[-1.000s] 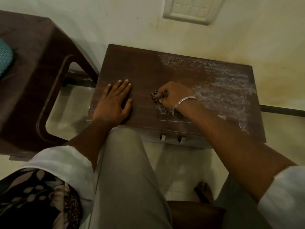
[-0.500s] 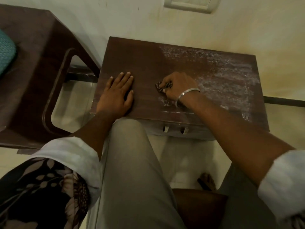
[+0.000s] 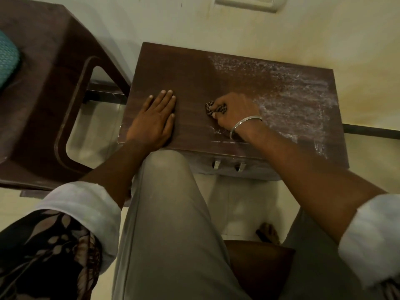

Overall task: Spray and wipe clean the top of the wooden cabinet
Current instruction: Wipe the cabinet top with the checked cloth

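The small wooden cabinet (image 3: 190, 70) stands against the wall, its dark top seen from above. White spray foam (image 3: 292, 98) covers the right half of the top; the left half looks dark and bare. My right hand (image 3: 236, 111), with a metal bangle at the wrist, grips a bunched patterned cloth (image 3: 214, 108) and presses it on the top near the middle, at the foam's left edge. My left hand (image 3: 154, 120) lies flat, fingers straight, on the left front part of the top.
A dark brown plastic chair (image 3: 49, 87) stands left of the cabinet, with something teal (image 3: 7, 55) on its seat. Two metal handles (image 3: 228, 165) sit on the cabinet's front. My knee (image 3: 168, 191) is right before the cabinet. A wall plate (image 3: 249, 2) is above.
My right hand with the cloth has shifted slightly back and forth at the foam's edge near the middle of the top. The left hand stays flat. The camera view has drifted a little.
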